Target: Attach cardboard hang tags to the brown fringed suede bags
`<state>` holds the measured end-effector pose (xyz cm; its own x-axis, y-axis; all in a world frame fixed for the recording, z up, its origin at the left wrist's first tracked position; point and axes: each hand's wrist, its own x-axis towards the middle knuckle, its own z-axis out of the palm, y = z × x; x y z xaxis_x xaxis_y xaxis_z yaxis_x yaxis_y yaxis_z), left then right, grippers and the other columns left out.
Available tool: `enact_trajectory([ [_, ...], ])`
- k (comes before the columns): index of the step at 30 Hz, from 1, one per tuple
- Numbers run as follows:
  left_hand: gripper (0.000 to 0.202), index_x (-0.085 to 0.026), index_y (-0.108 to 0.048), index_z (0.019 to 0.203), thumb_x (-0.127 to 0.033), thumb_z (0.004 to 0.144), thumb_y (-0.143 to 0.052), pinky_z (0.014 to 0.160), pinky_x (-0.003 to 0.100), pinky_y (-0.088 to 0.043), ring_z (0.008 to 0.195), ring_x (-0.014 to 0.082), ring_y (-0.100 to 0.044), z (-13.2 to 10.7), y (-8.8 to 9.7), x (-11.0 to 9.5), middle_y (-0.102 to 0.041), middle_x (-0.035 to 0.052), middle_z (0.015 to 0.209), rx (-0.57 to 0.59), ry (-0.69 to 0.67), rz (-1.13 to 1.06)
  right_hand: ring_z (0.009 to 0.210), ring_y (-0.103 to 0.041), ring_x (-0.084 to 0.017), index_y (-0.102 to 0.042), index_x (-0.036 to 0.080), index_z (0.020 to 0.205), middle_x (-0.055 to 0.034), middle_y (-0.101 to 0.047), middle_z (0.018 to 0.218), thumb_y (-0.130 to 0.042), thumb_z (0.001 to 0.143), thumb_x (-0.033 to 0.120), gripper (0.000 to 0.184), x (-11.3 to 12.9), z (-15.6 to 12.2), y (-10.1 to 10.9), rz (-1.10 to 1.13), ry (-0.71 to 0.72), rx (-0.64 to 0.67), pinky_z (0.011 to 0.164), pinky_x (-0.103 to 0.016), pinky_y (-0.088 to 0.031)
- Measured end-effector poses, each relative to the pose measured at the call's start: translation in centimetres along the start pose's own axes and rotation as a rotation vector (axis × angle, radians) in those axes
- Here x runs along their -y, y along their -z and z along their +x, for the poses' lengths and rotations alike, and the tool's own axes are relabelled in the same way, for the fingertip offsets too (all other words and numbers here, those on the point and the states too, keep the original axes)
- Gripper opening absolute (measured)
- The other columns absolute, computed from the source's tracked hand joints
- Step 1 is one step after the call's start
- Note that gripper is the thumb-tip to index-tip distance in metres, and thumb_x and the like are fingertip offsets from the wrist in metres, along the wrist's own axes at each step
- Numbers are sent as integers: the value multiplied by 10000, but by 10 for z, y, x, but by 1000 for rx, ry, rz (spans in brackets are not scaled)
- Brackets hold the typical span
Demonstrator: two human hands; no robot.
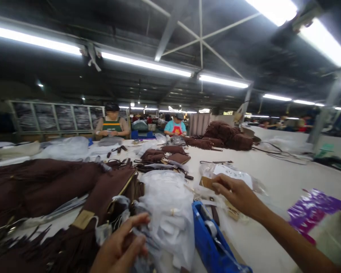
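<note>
My left hand (122, 246) is low at the front, fingers curled on a crumpled clear plastic bag (167, 212) next to a brown fringed bag (82, 212). My right hand (237, 195) reaches out over the white table (275, 182) and pinches a small tan card (207, 183). The card sits just in front of a clear packet with a white paper label (233, 173). A blue tape dispenser (213, 242) stands between my two arms.
Brown fringed bags (36, 185) pile at the left, more brown pieces (227, 136) heap at the back. A purple foil packet (312, 210) lies at the right. Two people (112, 125) (175, 127) in aprons work at the table's far end.
</note>
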<state>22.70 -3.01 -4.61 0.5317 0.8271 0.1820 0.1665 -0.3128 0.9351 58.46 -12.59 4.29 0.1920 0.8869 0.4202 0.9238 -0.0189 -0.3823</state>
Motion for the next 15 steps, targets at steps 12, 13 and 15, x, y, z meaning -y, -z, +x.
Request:
enact_trajectory([
  [12,922,-292,-386,1391,-207,596,-845,553,277,-565,735,192,-716,-51,43,20,-309,154,1534,112,189,-1092,754,-569,-115,-604,267,962,51,-648,851,-461,984,369,178,226,21,-50,201,455,226,660,-241,-390],
  [13,873,-268,-441,1347,-189,579,-849,551,274,-565,705,186,-715,-61,54,24,-398,152,1484,103,168,-1133,748,-568,-118,-603,269,959,50,-647,842,-456,988,376,184,241,21,-57,210,472,252,652,-244,-385],
  [15,763,-210,-527,1262,-167,575,-856,569,253,-560,684,177,-714,-81,77,31,-563,154,1344,88,135,-1165,747,-571,-128,-603,267,955,42,-650,837,-452,991,374,188,268,19,-70,230,501,299,648,-253,-380],
])
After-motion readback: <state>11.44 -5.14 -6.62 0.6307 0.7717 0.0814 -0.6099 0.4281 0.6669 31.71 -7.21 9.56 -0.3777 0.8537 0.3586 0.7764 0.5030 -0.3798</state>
